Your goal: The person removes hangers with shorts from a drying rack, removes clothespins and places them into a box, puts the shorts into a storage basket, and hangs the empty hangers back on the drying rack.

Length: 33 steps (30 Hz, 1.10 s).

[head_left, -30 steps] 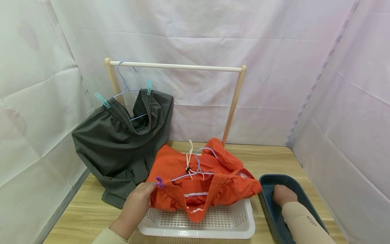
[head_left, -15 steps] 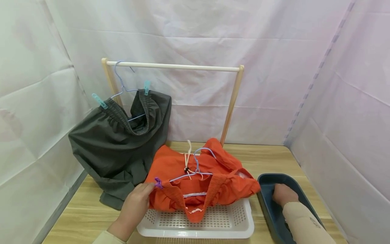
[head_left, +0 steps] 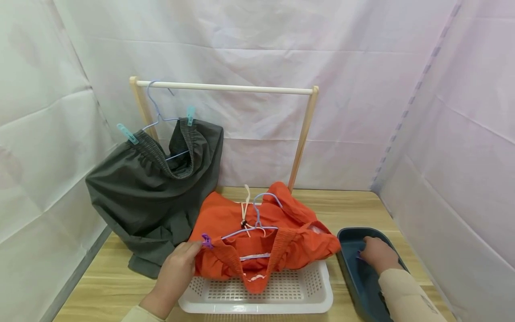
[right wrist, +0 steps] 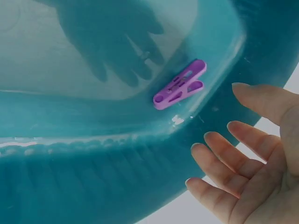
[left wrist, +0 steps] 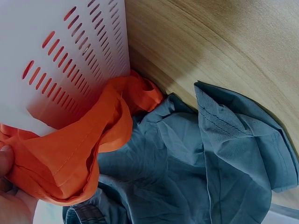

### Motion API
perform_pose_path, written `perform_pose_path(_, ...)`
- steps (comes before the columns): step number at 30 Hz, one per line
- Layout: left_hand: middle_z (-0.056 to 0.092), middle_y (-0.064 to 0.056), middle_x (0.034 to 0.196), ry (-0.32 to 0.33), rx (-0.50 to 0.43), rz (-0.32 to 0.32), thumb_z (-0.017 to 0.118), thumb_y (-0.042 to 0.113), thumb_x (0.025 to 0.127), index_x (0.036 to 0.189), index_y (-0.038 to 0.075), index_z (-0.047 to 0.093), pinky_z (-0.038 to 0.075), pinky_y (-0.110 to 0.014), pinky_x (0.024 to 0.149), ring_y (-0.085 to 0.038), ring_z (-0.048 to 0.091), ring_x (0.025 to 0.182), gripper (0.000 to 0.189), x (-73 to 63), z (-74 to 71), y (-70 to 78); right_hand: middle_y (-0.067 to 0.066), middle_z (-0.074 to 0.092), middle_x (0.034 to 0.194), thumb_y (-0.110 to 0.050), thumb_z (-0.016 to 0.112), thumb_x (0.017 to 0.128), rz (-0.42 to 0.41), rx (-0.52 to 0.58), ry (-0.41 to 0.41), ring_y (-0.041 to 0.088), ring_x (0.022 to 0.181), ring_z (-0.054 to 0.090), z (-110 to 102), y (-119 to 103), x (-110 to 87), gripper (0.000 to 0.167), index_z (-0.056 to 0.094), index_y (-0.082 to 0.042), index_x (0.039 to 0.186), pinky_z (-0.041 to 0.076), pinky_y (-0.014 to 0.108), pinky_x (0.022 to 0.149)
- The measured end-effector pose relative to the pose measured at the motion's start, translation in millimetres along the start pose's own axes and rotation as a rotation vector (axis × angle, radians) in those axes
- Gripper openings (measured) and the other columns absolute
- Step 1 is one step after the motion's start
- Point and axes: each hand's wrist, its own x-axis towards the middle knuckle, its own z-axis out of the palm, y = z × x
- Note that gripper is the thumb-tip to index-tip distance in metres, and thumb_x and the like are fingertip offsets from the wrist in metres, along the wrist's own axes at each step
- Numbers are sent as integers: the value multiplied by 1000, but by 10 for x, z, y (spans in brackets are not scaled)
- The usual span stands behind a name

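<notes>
Orange pants (head_left: 225, 214) with a drawstring lie over a white basket (head_left: 261, 308), a lilac wire hanger (head_left: 249, 230) inside their waistband. A purple clothespin (head_left: 207, 240) clips the waistband's left end. My left hand (head_left: 175, 270) pinches the orange fabric right beside that clothespin; the left wrist view shows thumb and fingers on the cloth's edge. My right hand (head_left: 380, 255) is inside the dark teal tray (head_left: 348, 268). In the right wrist view its fingers are spread, apart from another purple clothespin (right wrist: 180, 85) lying in the tray's corner.
Dark grey pants (head_left: 161, 192) hang at the left from a lilac hanger (head_left: 154, 105), held by two light-blue clothespins (head_left: 128, 134). A rack (head_left: 225, 88) with a white bar and wooden legs stands behind. White cloth walls (head_left: 261, 156) enclose the wooden table (head_left: 354, 205).
The head view has turned slightly right. My right hand has shifted a little within the tray, and purple now shows beside its fingers. My left hand keeps its pinch on the orange pants.
</notes>
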Motion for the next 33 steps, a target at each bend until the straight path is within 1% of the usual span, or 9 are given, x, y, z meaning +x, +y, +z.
perform_pose_path(3,67,-10,85,2,-3,-2,69,-19,64,94,2,66,58,-34,65,-23,63,75,37,-4,4,-5,37,53,123,-20,68,83,1,8,4,53,105,55,-28,-10,-26,56,51,11,127,47,63,81)
perform_pose_path(8,67,-10,85,0,-5,-7,70,-20,64,94,2,67,58,-34,65,-22,62,74,37,-2,6,-4,37,52,123,-20,68,84,-9,33,36,54,106,54,-85,-39,-77,57,50,11,128,46,63,85)
perform_pose_path(12,67,-10,85,-1,-9,-6,69,-21,64,94,2,67,58,-34,65,-22,62,74,37,1,0,0,39,48,125,-20,67,84,-21,49,68,55,112,49,-123,-53,-131,60,46,11,131,44,64,88)
perform_pose_path(16,67,-9,85,-2,-10,-10,69,-21,64,94,2,66,58,-34,65,-22,62,74,37,3,0,3,41,42,131,-20,66,85,-28,74,110,56,117,44,-165,-72,-198,63,42,11,134,42,66,90)
perform_pose_path(23,67,-9,86,-8,-8,-16,70,-21,64,93,2,66,58,-33,64,-21,61,73,38,14,6,6,38,43,130,-19,66,86,-45,103,210,55,114,46,-196,-131,-335,63,41,9,136,43,66,86)
perform_pose_path(33,67,-9,85,-12,-2,-17,70,-20,64,93,2,66,58,-33,64,-21,61,73,37,22,2,7,36,42,133,-19,69,86,-97,123,321,54,119,43,-251,-332,-533,64,41,7,138,40,66,90)
